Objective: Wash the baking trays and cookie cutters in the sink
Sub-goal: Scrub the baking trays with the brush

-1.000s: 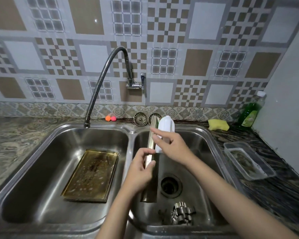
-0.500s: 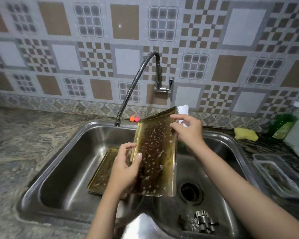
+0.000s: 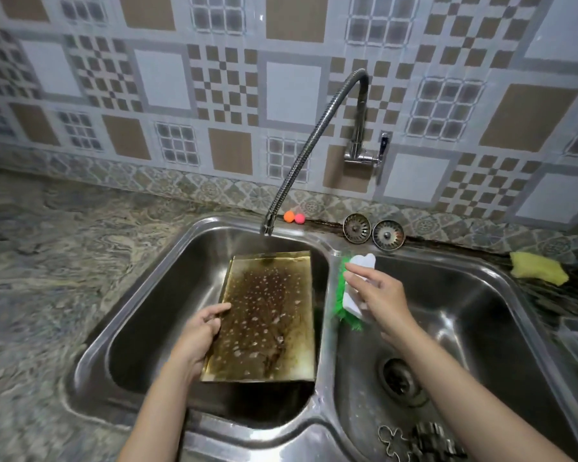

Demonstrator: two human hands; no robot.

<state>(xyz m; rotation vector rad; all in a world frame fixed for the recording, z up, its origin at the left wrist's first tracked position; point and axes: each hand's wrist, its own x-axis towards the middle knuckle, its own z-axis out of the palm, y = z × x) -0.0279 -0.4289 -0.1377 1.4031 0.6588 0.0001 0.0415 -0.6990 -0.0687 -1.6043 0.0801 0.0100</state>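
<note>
Gripping the left edge of a soiled baking tray, a person's left hand holds it over the left basin of a stainless-steel double sink, fingers curled over the rim and onto the tray's inner face. The golden tray, browned with residue and dotted with pale specks, lies lengthwise with its far end just beneath the outlet of a flexible metal faucet mounted on the tiled wall. Whether a second tray lies below it cannot be told.

The right hand hovers above the divider and the right basin, thumb and fingers closed round a white-handled scrub brush whose green bristles face the tray, close beside its right edge.

Metal cookie cutters sit in a cluster at the near end of the right basin, below the open drain.

Along the back ledge stand two sink strainers, propped side by side against the tiles, with a pair of small orange and pink balls to their left near the faucet's tip. A yellow sponge rests on the marbled countertop at far right.
</note>
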